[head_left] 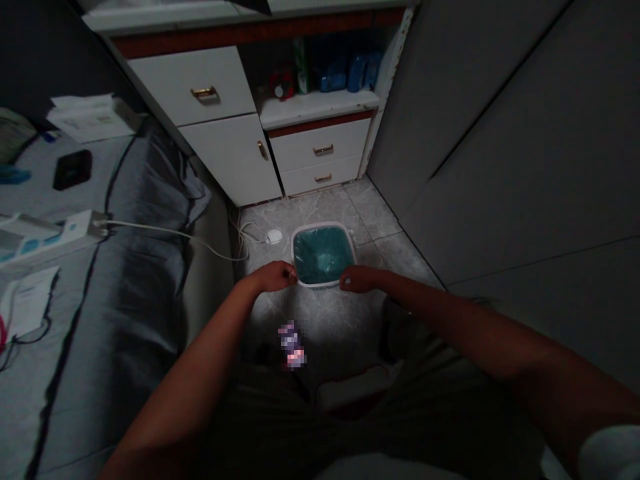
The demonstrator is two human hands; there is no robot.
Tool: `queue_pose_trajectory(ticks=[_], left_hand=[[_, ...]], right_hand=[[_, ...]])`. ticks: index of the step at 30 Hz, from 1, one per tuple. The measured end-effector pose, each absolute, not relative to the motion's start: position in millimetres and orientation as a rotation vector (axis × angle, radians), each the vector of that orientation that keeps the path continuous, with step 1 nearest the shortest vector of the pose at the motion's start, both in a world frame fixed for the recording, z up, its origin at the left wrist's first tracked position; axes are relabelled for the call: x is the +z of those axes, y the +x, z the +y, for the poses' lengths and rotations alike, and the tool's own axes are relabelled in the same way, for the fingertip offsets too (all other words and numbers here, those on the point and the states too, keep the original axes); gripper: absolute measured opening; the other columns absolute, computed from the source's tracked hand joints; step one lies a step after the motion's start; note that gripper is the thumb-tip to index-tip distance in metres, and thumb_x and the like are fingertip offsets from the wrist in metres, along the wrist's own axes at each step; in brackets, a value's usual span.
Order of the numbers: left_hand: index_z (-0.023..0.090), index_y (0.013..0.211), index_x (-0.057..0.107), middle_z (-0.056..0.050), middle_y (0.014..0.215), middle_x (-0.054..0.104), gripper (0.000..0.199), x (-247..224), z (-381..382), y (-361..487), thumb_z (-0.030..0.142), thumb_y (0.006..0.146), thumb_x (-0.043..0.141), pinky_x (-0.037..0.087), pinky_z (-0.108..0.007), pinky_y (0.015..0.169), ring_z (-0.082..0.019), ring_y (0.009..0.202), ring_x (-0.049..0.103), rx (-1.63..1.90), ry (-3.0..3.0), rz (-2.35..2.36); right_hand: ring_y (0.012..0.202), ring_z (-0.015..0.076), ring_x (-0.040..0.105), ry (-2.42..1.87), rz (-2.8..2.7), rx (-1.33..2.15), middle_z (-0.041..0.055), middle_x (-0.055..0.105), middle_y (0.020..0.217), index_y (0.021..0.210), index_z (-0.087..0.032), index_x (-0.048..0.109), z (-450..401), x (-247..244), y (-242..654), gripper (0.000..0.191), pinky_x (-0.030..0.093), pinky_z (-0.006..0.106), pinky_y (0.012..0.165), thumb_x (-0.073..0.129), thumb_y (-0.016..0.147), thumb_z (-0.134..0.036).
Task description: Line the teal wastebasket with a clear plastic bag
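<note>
A bin with a pale rim (pixel 320 285) and a blue-green plastic liner (pixel 324 255) stands on the grey tiled floor in the middle of the view. At the near left corner of the rim, my left hand (pixel 277 276) is closed with its fingers curled on the edge. My right hand (pixel 358 279) is closed at the near right corner, its fingertips against the rim. Whether either hand pinches the rim or the liner is too small to tell. A pixelated phone-like object (pixel 292 345) lies below, between my arms.
A white cabinet (pixel 225 157) with an open shelf (pixel 320 109) is behind the bin. Grey panels (pixel 515 133) rise at the right. A grey-covered bed (pixel 135 267) at the left holds a power strip (pixel 80 229). Its white cable (pixel 200 243) hangs to the floor near a round white disc (pixel 274 237).
</note>
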State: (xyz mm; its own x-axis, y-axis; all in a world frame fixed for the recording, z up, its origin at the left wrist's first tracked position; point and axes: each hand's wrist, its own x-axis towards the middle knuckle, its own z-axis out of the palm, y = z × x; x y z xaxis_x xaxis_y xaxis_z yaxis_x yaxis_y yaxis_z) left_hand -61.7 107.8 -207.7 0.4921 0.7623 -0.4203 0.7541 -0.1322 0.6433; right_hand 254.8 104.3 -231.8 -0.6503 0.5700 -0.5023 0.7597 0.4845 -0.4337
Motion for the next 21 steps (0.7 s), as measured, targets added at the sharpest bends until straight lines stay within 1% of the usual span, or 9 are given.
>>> queue_pose_trajectory(ticks=[3,7,10,12,14,15,17,18,21], left_hand=[[0.025,0.082,0.082,-0.005,0.091,0.083,0.022,-215.2,109.3,-70.9,0.036,0.074,0.064,0.053,-0.032,0.081,-0.026,0.088,0.075,-0.202,1.867,1.313],[0.026,0.086,0.084,-0.008,0.1,0.085,0.024,-221.7,111.5,-79.9,0.034,0.071,0.068,0.055,-0.033,0.083,-0.029,0.094,0.077,-0.301,1.861,1.42],[0.025,0.108,0.085,-0.012,0.111,0.083,0.037,-222.9,110.6,-79.4,0.035,0.076,0.069,0.056,-0.036,0.089,-0.031,0.102,0.077,-0.35,1.888,1.5],[0.024,0.135,0.075,-0.013,0.118,0.082,0.054,-221.4,108.3,-75.1,0.038,0.083,0.067,0.055,-0.038,0.095,-0.032,0.109,0.077,-0.381,1.896,1.534],[0.025,0.159,0.055,-0.014,0.125,0.08,0.071,-218.7,105.2,-69.1,0.04,0.091,0.063,0.053,-0.037,0.101,-0.03,0.117,0.075,-0.439,1.889,1.527],[0.025,0.167,0.043,-0.014,0.131,0.078,0.076,-217.2,103.5,-66.1,0.041,0.094,0.061,0.052,-0.037,0.104,-0.029,0.122,0.073,-0.48,1.883,1.517],[0.028,0.173,0.026,-0.014,0.146,0.07,0.083,-214.4,100.5,-61.5,0.042,0.098,0.058,0.05,-0.036,0.109,-0.029,0.132,0.068,-0.569,1.867,1.503],[0.029,0.174,0.022,-0.015,0.152,0.065,0.084,-213.4,99.2,-59.9,0.043,0.099,0.057,0.049,-0.036,0.11,-0.03,0.136,0.066,-0.603,1.861,1.503],[0.034,0.174,0.022,-0.013,0.159,0.059,0.083,-212.4,97.0,-58.3,0.043,0.1,0.057,0.048,-0.038,0.112,-0.031,0.141,0.062,-0.647,1.853,1.507]], right_hand=[[0.109,0.0248,0.075,1.08,2.429,-0.88,0.0118,0.08,0.121,0.111,-0.016,0.085,104.0,-227.4,250.6,0.026,0.052,0.028,0.093,0.063,0.098,-0.022],[0.106,0.0257,0.075,1.011,2.425,-0.873,0.0123,0.081,0.119,0.109,-0.016,0.086,112.2,-208.5,246.8,0.027,0.053,0.03,0.09,0.064,0.095,-0.016],[0.097,0.0222,0.076,0.986,2.431,-0.983,0.0088,0.083,0.11,0.109,-0.02,0.087,126.4,-183.6,251.2,0.031,0.052,0.027,0.086,0.064,0.09,-0.009],[0.081,0.0185,0.076,1.049,2.4,-1.13,0.0064,0.082,0.096,0.112,-0.021,0.086,140.9,-162.5,257.6,0.035,0.052,0.025,0.076,0.062,0.09,-0.01],[0.068,0.0153,0.073,1.124,2.378,-1.292,0.0045,0.08,0.086,0.116,-0.02,0.085,159.8,-140.3,263.5,0.034,0.051,0.023,0.068,0.06,0.092,-0.014],[0.066,0.0141,0.071,1.16,2.396,-1.341,0.0041,0.079,0.086,0.116,-0.02,0.085,170.8,-129.6,265.3,0.034,0.05,0.022,0.066,0.059,0.093,-0.016],[0.065,0.0122,0.07,1.243,2.508,-1.32,0.0039,0.079,0.09,0.112,-0.018,0.085,195.1,-110.9,265.3,0.032,0.05,0.022,0.067,0.059,0.093,-0.017],[0.066,0.0118,0.069,1.305,2.589,-1.258,0.0039,0.079,0.091,0.109,-0.018,0.085,208.1,-103.4,263.6,0.032,0.05,0.022,0.069,0.058,0.092,-0.016],[0.079,0.0142,0.071,1.536,2.841,-0.979,0.0046,0.08,0.098,0.101,-0.017,0.084,246.9,-90.0,253.9,0.03,0.051,0.025,0.08,0.056,0.091,-0.013]])
